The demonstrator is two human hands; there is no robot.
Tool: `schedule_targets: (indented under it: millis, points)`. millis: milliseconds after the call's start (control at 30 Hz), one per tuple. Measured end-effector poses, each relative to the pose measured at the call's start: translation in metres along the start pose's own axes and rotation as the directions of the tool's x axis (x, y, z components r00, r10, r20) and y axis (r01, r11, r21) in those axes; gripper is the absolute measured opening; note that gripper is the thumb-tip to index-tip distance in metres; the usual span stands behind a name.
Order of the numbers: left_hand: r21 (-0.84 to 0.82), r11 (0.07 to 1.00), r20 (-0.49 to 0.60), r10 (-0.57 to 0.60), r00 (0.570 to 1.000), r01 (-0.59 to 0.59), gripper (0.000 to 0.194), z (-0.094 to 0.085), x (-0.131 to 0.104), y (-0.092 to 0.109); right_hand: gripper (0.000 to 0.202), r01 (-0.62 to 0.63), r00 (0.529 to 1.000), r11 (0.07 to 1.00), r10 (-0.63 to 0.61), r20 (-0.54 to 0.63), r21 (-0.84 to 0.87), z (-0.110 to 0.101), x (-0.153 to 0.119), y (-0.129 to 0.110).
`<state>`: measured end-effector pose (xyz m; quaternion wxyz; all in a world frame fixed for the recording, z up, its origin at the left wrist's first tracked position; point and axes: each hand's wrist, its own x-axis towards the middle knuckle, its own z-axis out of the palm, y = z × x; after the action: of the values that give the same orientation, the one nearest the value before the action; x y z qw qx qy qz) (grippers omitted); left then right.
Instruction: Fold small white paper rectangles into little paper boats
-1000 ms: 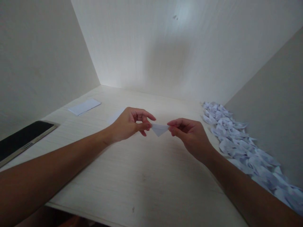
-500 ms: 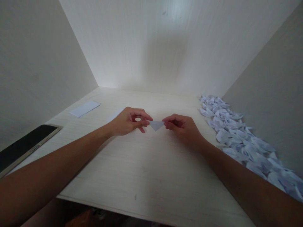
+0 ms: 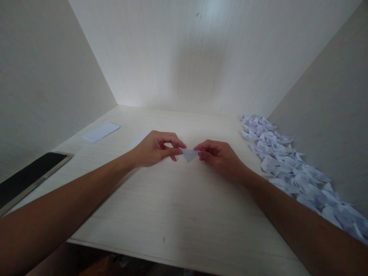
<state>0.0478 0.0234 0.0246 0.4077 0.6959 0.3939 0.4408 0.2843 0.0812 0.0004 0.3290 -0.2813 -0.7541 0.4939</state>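
Observation:
Between my two hands, over the middle of the pale table, is a small folded piece of white paper, a triangle with its point toward me. My left hand pinches its left corner between thumb and fingers. At the right corner, the thumb and forefinger of my right hand are closed on the paper. Part of another white paper lies on the table behind my left hand, which hides the rest of it.
White paper sheets lie at the back left. A phone-like dark device rests along the left wall. Many folded white paper pieces are heaped along the right wall. Walls enclose the table at the back and both sides.
My right hand has moved slightly left, closer to my left hand. Its fingers sit further in on the paper triangle, which hangs slightly lower. Both hands keep their hold.

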Motion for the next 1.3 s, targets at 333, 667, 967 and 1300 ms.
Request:
schedule_targets:
  millis: [333, 667, 967, 1300]
  points:
    - [0.22, 0.964, -0.072, 0.167, 0.983, -0.148, 0.013, 0.004, -0.006, 0.008, 0.012, 0.18, 0.976, 0.981, -0.187, -0.11, -0.075, 0.0, -0.002, -0.007]
    - [0.571, 0.722, 0.026, 0.461, 0.887, -0.392, 0.016, 0.0, -0.006, 0.007, 0.028, 0.437, 0.851, 0.787, -0.519, -0.085, -0.436, 0.007, -0.008, -0.011]
    - [0.65, 0.623, -0.026, 0.59, 0.807, -0.434, 0.022, 0.004, -0.012, 0.008, 0.032, 0.489, 0.793, 0.731, -0.6, -0.107, -0.475, 0.01, -0.01, -0.01]
    - [0.71, 0.538, -0.048, 0.68, 0.732, -0.454, 0.024, 0.008, -0.01, 0.009, 0.041, 0.533, 0.75, 0.688, -0.654, -0.1, -0.492, 0.011, -0.011, -0.009]
